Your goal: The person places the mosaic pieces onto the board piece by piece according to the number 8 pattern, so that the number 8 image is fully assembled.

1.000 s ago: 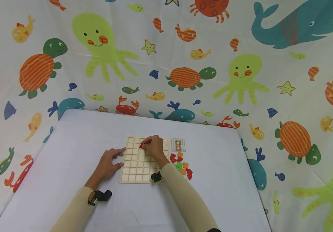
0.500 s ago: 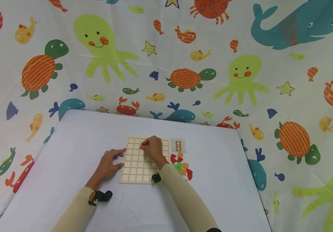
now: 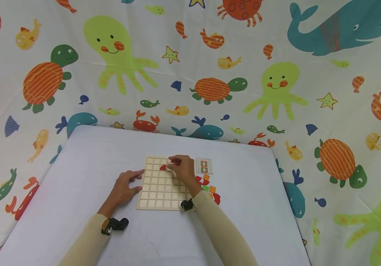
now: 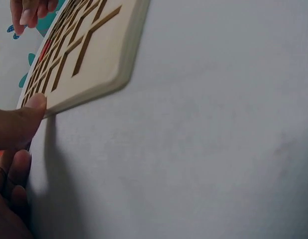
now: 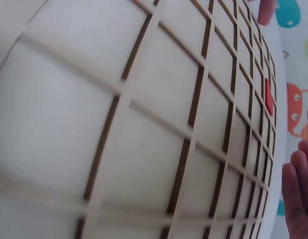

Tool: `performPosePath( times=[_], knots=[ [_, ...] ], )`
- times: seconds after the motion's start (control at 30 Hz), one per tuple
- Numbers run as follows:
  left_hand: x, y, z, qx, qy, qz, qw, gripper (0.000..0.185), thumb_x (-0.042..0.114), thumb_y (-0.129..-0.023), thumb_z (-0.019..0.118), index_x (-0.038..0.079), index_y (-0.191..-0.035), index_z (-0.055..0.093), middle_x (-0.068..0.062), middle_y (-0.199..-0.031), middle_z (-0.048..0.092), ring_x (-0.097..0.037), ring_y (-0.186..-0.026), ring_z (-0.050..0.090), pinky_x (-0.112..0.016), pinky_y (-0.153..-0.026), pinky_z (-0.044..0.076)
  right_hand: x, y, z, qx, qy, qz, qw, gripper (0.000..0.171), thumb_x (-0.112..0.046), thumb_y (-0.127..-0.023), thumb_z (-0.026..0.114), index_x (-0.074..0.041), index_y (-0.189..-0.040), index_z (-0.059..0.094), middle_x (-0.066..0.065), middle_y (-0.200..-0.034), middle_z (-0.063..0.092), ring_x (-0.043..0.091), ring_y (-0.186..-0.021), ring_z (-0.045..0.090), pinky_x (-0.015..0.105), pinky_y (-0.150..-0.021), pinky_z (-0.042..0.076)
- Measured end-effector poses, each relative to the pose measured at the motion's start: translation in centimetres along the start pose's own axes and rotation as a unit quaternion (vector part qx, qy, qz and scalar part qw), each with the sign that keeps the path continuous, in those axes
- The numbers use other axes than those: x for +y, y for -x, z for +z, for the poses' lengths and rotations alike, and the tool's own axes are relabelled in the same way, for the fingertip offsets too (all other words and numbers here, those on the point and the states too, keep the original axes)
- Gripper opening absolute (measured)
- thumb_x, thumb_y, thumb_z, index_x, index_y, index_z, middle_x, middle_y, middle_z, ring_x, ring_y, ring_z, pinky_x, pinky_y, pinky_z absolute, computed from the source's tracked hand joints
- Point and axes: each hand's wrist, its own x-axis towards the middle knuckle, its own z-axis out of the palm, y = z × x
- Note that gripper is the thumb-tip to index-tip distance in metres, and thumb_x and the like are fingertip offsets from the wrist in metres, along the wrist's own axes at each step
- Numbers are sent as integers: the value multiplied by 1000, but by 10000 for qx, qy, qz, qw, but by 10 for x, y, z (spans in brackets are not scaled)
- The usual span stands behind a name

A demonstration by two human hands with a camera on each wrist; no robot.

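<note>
A square wooden grid board lies on the white table. In one of its upper cells sits a red quarter-round piece, which also shows in the right wrist view as a red piece. My right hand hovers over the board just right of that piece, fingers loosely bent and holding nothing. My left hand rests at the board's left edge, thumb and fingers spread. In the left wrist view, the thumb touches the edge of the board.
Right of the board lies a small pattern card with a printed grid. Below it are several loose pieces, including an orange square, a green piece and a red piece. A sea-animal curtain hangs behind the table.
My right hand has let go of the red quarter-round piece and moved a little to the right. The piece stays in its cell; my left hand has not moved.
</note>
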Motion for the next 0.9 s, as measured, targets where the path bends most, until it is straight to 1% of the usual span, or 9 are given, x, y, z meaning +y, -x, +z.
performPosePath(
  times=[0.17, 0.33, 0.43, 0.53, 0.67, 0.8, 0.9],
  knots=[
    [-3, 0, 1, 18, -40, 46, 10000, 71, 0, -85, 84, 11, -151, 60, -10, -119, 70, -26, -107, 52, -42, -93, 42, 10, 12, -23, 148, -216, -7, 9997, 32, -19, -93, 83, -11, -124, 80, 6, -110, 79, 22, -97, 71, 35, -88, 60],
    [-3, 0, 1, 6, -14, 76, 10000, 71, 0, -85, 83, 10, -151, 60, -10, -120, 70, -26, -107, 52, -43, -93, 42, 24, 23, -48, 448, -333, 191, 9983, 33, -20, -91, 86, -13, -122, 81, 3, -110, 80, 20, -97, 70, 34, -89, 59],
    [-4, 0, 2, -13, -31, 45, 10000, 70, 1, -86, 83, 11, -151, 60, -10, -120, 69, -26, -107, 52, -43, -93, 42, 32, 30, -63, 613, -331, 358, 9969, 32, -20, -90, 86, -15, -122, 81, 2, -110, 80, 19, -97, 69, 32, -88, 59],
    [-5, 0, 3, -5, -20, 22, 10000, 70, 1, -86, 83, 11, -151, 60, -10, -120, 69, -26, -108, 52, -43, -94, 42, 42, 37, -78, 761, -339, 486, 9953, 32, -19, -91, 85, -13, -123, 80, 3, -111, 80, 21, -97, 68, 28, -87, 57],
    [-4, 0, 3, 4, 38, 27, 10000, 70, 0, -86, 83, 11, -151, 60, -10, -120, 69, -26, -108, 52, -44, -94, 42, 57, 47, -94, 952, -177, 845, 9917, 29, -20, -92, 85, -14, -120, 81, 4, -109, 78, 22, -95, 66, 24, -82, 56],
    [-5, 1, 2, -10, 41, 80, 10000, 69, 0, -86, 83, 11, -151, 60, -11, -119, 69, -27, -108, 53, -44, -94, 43, 70, 54, -106, 1044, 205, 1344, 9852, 24, -24, -92, 85, -19, -116, 83, 4, -105, 76, 22, -94, 65, 26, -81, 57],
    [-6, 1, 2, -37, 26, 81, 10000, 69, 1, -86, 83, 11, -151, 60, -10, -119, 69, -26, -108, 53, -44, -94, 44, 77, 57, -110, 965, 373, 1634, 9811, 23, -24, -93, 84, -19, -115, 83, 5, -102, 75, 23, -92, 65, 29, -81, 58]
  ],
)
